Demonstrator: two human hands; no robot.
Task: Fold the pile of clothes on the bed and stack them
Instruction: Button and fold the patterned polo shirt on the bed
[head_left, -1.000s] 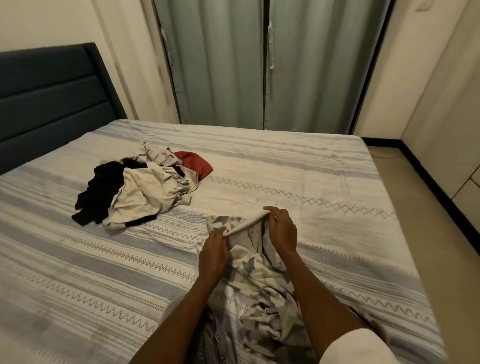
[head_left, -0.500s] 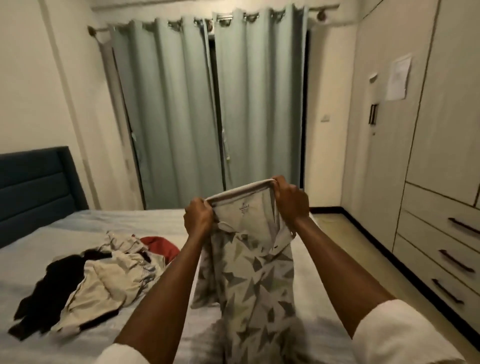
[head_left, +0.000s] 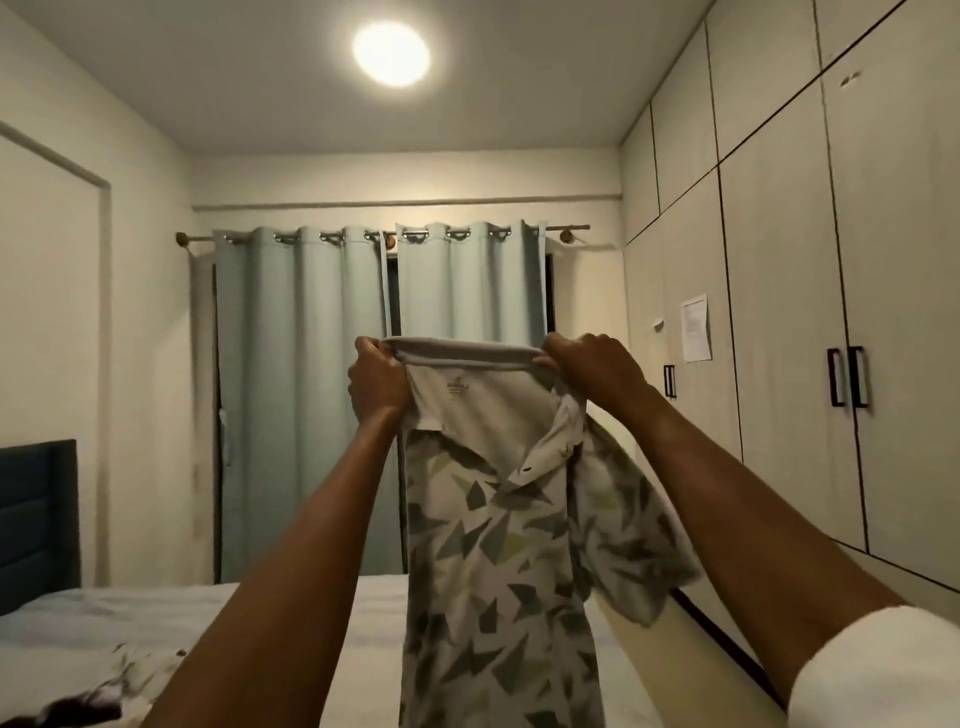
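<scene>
A white polo shirt (head_left: 498, 561) with a grey and green triangle print hangs in the air in front of me, collar on top. My left hand (head_left: 376, 382) grips the left end of the collar. My right hand (head_left: 592, 364) grips the right end, and the collar is stretched flat between them. One sleeve flares out to the right. The shirt's lower part runs out of the bottom of the view. Only an edge of the pile of clothes (head_left: 98, 691) shows at the bottom left on the bed (head_left: 156, 613).
A dark blue headboard (head_left: 36, 519) stands at the left. Pale green curtains (head_left: 384, 395) hang behind the shirt. Wardrobe doors (head_left: 779, 364) line the right wall, with a strip of floor between them and the bed.
Both hands have lifted the shirt from the bed to head height and pulled the collar wider apart. The view has tilted up, so most of the pile has dropped out of sight.
</scene>
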